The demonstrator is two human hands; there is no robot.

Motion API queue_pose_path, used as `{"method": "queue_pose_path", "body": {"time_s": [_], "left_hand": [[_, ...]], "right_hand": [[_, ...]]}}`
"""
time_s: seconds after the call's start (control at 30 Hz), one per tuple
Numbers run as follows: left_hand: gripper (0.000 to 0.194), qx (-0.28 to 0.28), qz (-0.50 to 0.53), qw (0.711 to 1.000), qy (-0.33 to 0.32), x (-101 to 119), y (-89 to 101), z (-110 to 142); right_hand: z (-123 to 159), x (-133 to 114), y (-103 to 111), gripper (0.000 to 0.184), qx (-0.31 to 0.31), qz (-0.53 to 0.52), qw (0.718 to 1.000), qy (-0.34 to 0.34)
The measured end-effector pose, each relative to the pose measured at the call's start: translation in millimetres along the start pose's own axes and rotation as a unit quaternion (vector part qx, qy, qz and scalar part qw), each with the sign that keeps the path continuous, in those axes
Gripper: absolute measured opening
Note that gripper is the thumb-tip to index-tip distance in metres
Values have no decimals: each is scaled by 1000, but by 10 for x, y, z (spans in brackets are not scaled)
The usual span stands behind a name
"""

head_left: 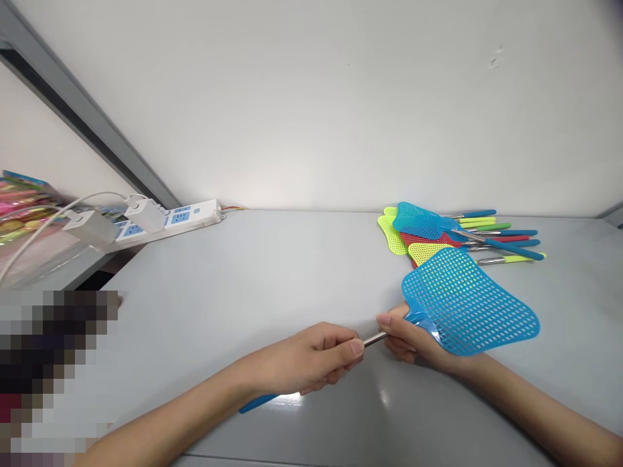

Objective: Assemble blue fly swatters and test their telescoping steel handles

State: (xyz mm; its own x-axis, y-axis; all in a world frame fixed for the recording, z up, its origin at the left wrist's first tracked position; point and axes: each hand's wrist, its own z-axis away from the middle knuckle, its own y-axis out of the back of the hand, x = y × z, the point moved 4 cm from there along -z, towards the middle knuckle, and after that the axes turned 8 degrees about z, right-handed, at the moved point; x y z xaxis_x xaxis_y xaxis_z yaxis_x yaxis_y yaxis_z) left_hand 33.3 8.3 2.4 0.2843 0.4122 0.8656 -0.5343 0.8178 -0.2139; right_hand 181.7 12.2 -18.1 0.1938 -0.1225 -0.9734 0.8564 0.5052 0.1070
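A blue fly swatter (470,305) is held between my two hands above the grey table. My left hand (318,357) is closed around its metal rod, and the blue handle end pokes out beneath my left forearm. My right hand (411,340) grips the swatter near the neck, just below the perforated head. That head tilts up to the right, overlapping the near edge of a pile of fly swatters (421,220) in blue, yellow-green and red. Their handles point right.
A white power strip (182,217) with plugged-in white adapters lies at the table's back left. Brightly coloured plastic-wrapped goods (29,207) are beyond it. A white wall (311,104) rises behind the grey table (272,279). A pixelated patch covers the lower left.
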Motion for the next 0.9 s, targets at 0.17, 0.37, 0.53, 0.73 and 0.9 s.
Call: {"method": "queue_pose_path", "body": {"time_s": [0.17, 0.37, 0.53, 0.73, 0.9], "left_hand": [[35, 69, -100, 992, -30, 97, -14, 54], [31, 70, -165, 982, -61, 113, -78, 51], [30, 52, -128, 987, -83, 95, -126, 22], [34, -6, -61, 998, -21, 26, -88, 6], [38, -60, 33, 997, 44, -47, -82, 0]], "right_hand": [[-11, 49, -21, 53, 43, -21, 999, 22], [-22, 6, -184, 53, -21, 45, 999, -2], [-13, -1, -254, 52, -61, 8, 998, -35], [31, 66, -296, 48, -118, -139, 974, -133], [50, 75, -299, 46, -152, -115, 976, -106]]}}
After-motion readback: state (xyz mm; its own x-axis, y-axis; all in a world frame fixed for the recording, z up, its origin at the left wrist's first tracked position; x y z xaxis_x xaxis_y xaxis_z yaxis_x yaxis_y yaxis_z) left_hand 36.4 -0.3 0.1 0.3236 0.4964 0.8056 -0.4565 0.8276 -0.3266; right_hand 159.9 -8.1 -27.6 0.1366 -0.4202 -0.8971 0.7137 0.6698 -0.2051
